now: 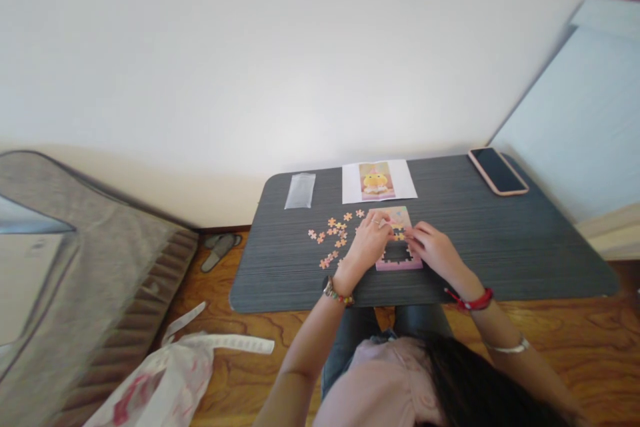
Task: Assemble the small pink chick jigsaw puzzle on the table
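A partly assembled jigsaw puzzle (399, 265) lies on the dark table, its pink border around an open middle. Over its upper left side is my left hand (373, 237), fingers bent and drawn together at the inner edge of the gap. My right hand (435, 247) is at the puzzle's right side, thumb and fingers pinched together near the yellow pieces (399, 235). Whatever the fingertips of either hand hold is too small and covered to make out. Loose puzzle pieces (333, 231) are scattered left of my left hand.
Behind the puzzle lies a white sheet with a printed yellow character picture (377, 181). A clear plastic sleeve (301, 191) is at the table's back left, a phone (499, 171) at the back right. Slippers (219, 250) and a plastic bag (175, 373) are on the floor.
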Demonstrator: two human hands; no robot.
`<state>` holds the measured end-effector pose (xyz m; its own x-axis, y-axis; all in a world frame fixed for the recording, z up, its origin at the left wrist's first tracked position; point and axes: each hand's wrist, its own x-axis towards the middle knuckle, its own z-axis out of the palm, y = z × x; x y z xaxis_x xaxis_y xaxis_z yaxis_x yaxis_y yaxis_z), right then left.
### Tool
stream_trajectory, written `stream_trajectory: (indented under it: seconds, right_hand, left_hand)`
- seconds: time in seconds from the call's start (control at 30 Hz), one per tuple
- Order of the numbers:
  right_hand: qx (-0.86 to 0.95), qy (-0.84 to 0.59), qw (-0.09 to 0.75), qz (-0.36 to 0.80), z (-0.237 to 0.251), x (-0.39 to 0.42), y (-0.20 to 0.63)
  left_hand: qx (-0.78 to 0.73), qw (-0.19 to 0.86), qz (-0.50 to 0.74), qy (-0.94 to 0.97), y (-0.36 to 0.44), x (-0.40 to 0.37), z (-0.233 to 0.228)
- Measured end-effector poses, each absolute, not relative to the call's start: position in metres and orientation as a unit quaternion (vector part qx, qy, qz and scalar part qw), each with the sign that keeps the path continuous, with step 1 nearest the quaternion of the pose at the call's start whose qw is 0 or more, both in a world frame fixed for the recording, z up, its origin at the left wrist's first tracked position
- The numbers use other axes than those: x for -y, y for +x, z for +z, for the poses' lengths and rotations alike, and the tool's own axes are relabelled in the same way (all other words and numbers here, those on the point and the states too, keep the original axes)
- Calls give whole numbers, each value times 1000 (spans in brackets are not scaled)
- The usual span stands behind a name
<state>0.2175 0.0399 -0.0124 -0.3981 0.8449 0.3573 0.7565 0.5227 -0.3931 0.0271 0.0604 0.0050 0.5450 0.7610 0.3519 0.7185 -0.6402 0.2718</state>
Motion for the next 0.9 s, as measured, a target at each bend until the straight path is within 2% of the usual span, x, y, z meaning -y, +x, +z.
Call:
stream_trajectory:
  seconds: [0.5, 0.9]
  right_hand:
    - [824, -523, 196, 92, -34, -63, 221]
    - [816, -531, 209, 86, -35, -53, 226]
  left_hand:
    - [-451, 22, 151, 879, 41, -81, -16]
    - [-466, 6, 136, 874, 46, -80, -19]
